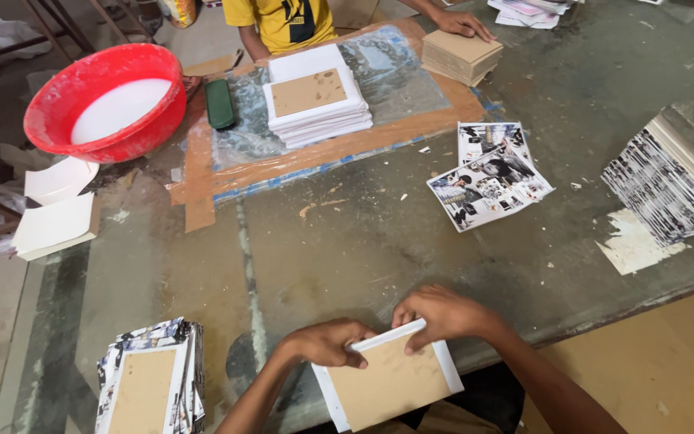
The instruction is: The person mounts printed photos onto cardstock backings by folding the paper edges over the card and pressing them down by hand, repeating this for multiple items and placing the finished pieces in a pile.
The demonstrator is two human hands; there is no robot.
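At the bottom centre of the frame, the person is folding a white paper edge over a brown board panel (389, 384), which is lying tilted at the near edge of the counter (347, 241). The left hand (328, 343) is closing its grip on the panel's upper left corner, fingers curled over the white flap, while the right hand (441, 315) is pinching the top edge near the right corner and pressing the flap down. The step in hand appears to be turning in the top border; the neighbouring side flaps are still lying as open white strips, so the next move would likely call for smoothing along the fold and rotating the panel. At the lower left, a stack of finished covers (153, 387) is sitting with brown backs up. In the centre right, loose printed sheets (487, 178) are lying fanned. At the upper left, a red basin (58, 104) is holding white paste, and across the counter another person's hand (461, 22) is resting on a pile of plain boards (461, 58).
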